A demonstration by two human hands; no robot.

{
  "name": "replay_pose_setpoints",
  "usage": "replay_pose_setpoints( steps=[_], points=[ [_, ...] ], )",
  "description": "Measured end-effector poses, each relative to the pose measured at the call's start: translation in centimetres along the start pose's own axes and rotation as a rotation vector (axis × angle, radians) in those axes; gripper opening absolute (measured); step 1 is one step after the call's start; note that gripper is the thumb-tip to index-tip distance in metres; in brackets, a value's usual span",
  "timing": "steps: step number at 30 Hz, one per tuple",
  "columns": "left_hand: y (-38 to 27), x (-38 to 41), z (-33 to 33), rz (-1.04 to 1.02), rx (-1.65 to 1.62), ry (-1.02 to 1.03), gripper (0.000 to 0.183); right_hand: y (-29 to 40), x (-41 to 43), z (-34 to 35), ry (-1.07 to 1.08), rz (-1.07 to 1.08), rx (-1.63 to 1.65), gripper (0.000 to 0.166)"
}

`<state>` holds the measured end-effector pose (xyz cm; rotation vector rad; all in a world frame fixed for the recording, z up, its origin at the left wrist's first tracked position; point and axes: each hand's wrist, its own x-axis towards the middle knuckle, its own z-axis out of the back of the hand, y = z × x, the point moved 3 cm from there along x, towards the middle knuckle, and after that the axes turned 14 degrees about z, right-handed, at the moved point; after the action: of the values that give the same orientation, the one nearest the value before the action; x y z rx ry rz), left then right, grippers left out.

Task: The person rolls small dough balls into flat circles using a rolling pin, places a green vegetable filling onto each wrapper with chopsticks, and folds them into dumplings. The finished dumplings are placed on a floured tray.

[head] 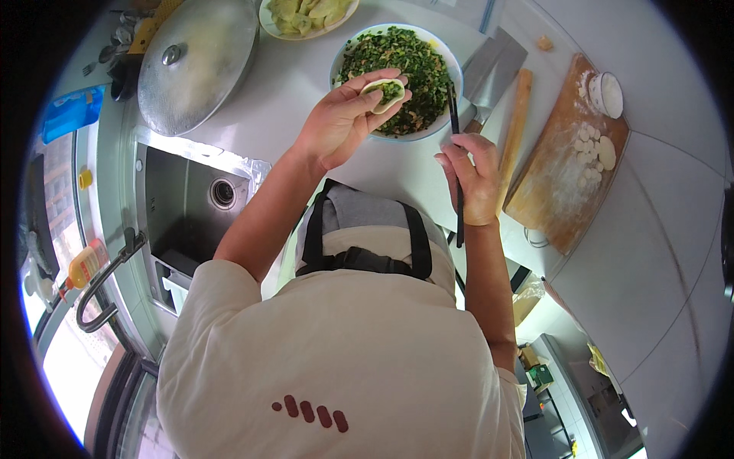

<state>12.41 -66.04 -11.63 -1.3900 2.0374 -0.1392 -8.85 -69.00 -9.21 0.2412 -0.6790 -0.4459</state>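
Note:
My left hand cups a round dough wrapper with green filling in its middle, its edges curled up. It is above the near left rim of a white bowl of chopped greens mixed with brownish bits. Between the fingers of my right hand is a pair of black chopsticks. Their far tips reach the bowl's right side, touching or just above the greens. Past the bowl, a plate bears several folded dumplings.
A lidded steel pan stands left, behind the sink and its faucet. To the right lie a cleaver, a wooden rolling pin and a floured board with small dough pieces and a flour cup.

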Motion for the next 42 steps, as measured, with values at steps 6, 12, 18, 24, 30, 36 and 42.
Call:
replay_pose_setpoints(
  steps=[6, 12, 18, 24, 30, 36, 42],
  points=[
    [-0.1, 0.0, -0.5, 0.024, 0.025, 0.008, 0.039, -0.2, -0.4, -0.5, -0.037, -0.05, 0.052, 0.03],
    [-0.4, -0.4, 0.0, 0.057, -0.061, 0.048, 0.038, -2.1, -0.2, -2.0, -0.054, -0.155, 0.078, 0.031],
    [-0.9, -0.9, 0.3, 0.067, -0.067, 0.039, 0.039, -3.6, -0.5, -4.4, -0.15, -0.163, 0.076, 0.034],
    [-1.5, -1.4, 1.3, 0.07, -0.103, 0.049, 0.039, -3.4, -0.2, -5.8, -0.09, 0.004, -0.089, 0.034],
    [-2.0, -1.5, 2.3, 0.076, -0.111, 0.049, 0.039, -3.9, -0.5, -7.2, -0.194, -0.305, 0.296, 0.033],
    [-2.4, -1.5, 2.3, 0.08, -0.112, 0.055, 0.04, -4.5, -1.2, -8.0, -0.269, -0.549, 0.574, 0.034],
    [-2.3, -1.4, 2.3, 0.076, -0.145, 0.058, 0.033, -3.6, 0.5, -6.9, 0.038, -0.009, -0.06, 0.039]
  ],
)
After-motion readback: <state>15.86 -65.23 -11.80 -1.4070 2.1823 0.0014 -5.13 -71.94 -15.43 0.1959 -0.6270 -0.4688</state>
